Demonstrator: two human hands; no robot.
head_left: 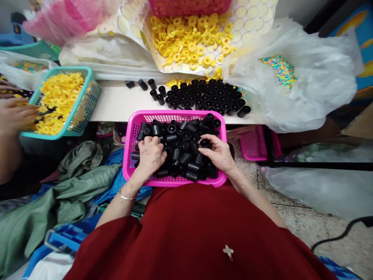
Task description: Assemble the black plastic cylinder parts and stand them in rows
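A pink plastic basket [127, 155] full of loose black plastic cylinders [185, 158] rests at my lap, against the table edge. My right hand [217, 152] pinches one black cylinder [204, 143] between thumb and fingers, its round end facing up, at the basket's right side. Over the left part of the basket my left hand [152, 153] has its fingers curled down among the cylinders; what they grip, if anything, is hidden. Just beyond the basket, many more black cylinders [201, 94] stand upright in a tight group on the white table, with a few apart to the left.
Yellow ring-shaped pieces [189, 39] lie on a patterned sheet behind the cylinders. A plastic bag [314, 77] with small coloured beads sits at right. On the left, a co-worker's hand [17, 114] reaches into a teal basket [92, 87] of yellow pieces. Green cloth [70, 186] lies at lower left.
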